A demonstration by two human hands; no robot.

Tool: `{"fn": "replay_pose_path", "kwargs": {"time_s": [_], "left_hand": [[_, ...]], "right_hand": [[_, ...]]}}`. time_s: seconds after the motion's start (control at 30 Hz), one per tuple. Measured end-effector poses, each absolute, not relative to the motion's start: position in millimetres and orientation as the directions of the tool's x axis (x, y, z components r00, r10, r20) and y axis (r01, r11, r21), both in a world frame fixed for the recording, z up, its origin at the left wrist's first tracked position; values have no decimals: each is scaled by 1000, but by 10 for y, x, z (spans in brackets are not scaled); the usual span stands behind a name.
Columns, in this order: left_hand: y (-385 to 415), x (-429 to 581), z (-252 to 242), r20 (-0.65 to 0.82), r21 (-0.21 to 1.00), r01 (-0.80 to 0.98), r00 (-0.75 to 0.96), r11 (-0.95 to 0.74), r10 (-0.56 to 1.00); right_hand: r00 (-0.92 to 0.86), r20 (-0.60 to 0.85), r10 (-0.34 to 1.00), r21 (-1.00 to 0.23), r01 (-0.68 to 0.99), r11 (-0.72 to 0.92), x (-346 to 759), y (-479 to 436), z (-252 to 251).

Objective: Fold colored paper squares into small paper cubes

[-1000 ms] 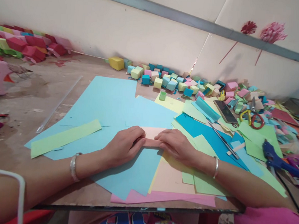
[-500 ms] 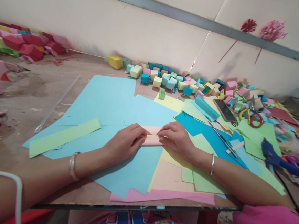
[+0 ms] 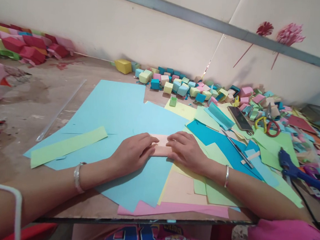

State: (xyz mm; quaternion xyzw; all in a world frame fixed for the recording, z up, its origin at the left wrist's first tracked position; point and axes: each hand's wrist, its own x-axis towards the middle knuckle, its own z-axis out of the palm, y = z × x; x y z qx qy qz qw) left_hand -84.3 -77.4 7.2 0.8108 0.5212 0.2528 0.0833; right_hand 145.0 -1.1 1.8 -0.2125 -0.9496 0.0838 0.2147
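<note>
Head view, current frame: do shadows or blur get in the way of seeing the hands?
Not much: in the head view, the left hand, right hand and peach paper read clearly; head view, soft shadow below the left hand on the blue paper; head view, paper scraps toward the right edge look soft.

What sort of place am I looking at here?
Probably a papercraft workbench: coloured paper sheets spread over the table, small folded paper boxes heaped near the wall, and scissors at the right. Whether it's a home or a workshop, I can't tell.
</note>
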Motion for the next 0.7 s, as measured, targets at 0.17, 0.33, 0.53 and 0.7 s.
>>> {"fn": "replay_pose_path", "kwargs": {"time_s": [0.17, 0.33, 0.53, 0.7], "left_hand": [[-760, -863, 41, 270, 315, 854, 337, -414, 902], [-735, -853, 89, 298, 260, 882, 315, -394, 901], [-696, -898, 38, 356, 278, 865, 312, -419, 881], [-699, -892, 38, 359, 416, 798, 297, -436, 885]], "right_hand": [[-827, 352, 438, -271, 357, 894, 1456, 15, -24], [-787, 362, 499, -316, 400, 860, 1409, 17, -8], [-763, 374, 527, -273, 453, 849, 1405, 31, -43], [-778, 368, 509, -247, 445, 860, 1417, 38, -100]]}}
